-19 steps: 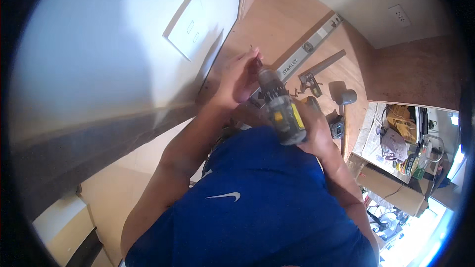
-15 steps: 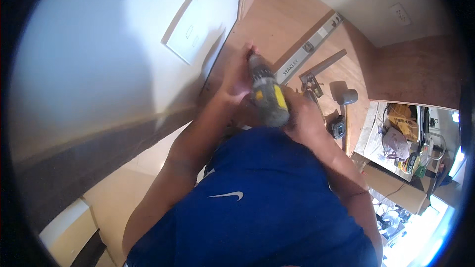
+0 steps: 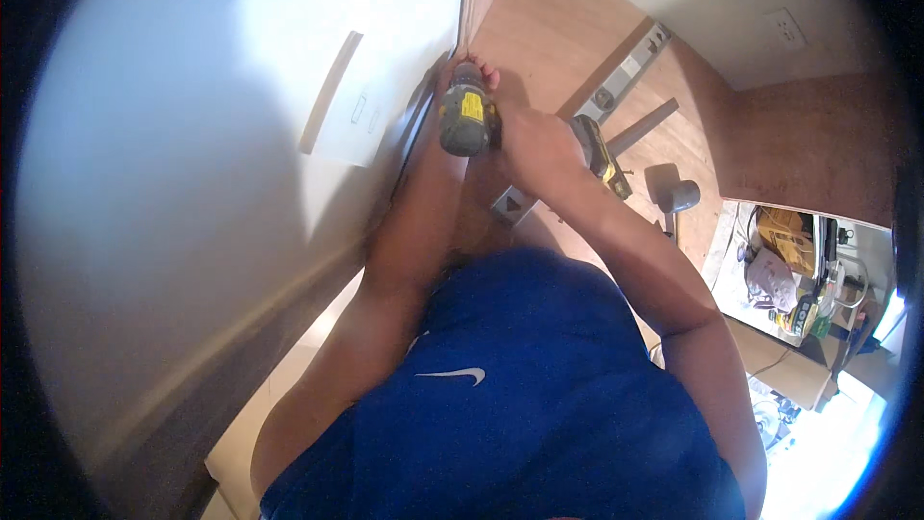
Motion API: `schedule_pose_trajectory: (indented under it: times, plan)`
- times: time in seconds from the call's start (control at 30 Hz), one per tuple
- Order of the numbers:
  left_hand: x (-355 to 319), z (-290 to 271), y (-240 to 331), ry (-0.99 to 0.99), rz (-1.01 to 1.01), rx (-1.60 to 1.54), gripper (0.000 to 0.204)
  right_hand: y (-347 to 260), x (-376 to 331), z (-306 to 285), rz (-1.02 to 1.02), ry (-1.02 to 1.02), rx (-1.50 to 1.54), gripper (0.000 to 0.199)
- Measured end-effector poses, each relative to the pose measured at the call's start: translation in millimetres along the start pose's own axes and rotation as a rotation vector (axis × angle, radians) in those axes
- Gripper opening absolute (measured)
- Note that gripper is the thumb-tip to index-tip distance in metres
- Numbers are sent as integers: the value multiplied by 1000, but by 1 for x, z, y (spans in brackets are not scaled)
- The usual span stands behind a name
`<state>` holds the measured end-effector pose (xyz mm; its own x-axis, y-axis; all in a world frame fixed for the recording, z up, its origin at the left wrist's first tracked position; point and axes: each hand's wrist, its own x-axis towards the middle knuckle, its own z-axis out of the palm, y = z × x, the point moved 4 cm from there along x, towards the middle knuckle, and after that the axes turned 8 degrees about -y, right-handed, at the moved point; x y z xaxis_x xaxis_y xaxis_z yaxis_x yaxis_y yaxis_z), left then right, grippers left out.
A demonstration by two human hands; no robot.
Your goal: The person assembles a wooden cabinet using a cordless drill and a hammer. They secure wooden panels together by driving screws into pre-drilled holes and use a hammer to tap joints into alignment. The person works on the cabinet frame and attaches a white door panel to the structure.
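Our right hand (image 3: 539,140) gripping the grey-yellow drill (image 3: 467,117), our left hand (image 3: 462,72) steadying its nose at the white panel (image 3: 241,135), spirit level (image 3: 630,72) and mallet (image 3: 674,197) on the wooden floor (image 3: 549,29) beyond.

A large white panel (image 3: 221,183) fills the left, brightly lit near its top. A wooden floor (image 3: 549,39) stretches to the far right, meeting a white wall (image 3: 712,0) with a socket (image 3: 787,29). Cluttered cardboard boxes (image 3: 780,366) sit near right in strong light.

The drill (image 3: 468,117) has swung up against the white panel's (image 3: 241,135) edge (both hands followed)
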<state>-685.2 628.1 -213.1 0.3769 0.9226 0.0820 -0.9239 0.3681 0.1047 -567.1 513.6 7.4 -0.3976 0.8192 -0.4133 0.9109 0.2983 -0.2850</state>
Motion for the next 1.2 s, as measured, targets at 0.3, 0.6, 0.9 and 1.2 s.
schedule_pose_trajectory:
  times: [0.3,0.6,0.9,1.2]
  plan:
    - [10,-16,4,-189,-16,19,37,0,15,-21,53,-43,-13,26]
    - [0,-10,8,-332,58,-70,42,1,24,-12,26,-54,10,41]
    - [0,-7,12,-154,-1,10,34,-3,20,-16,10,-42,-14,35]
    - [-1,17,-2,-351,152,-10,33,-12,23,-19,44,-51,32,28]
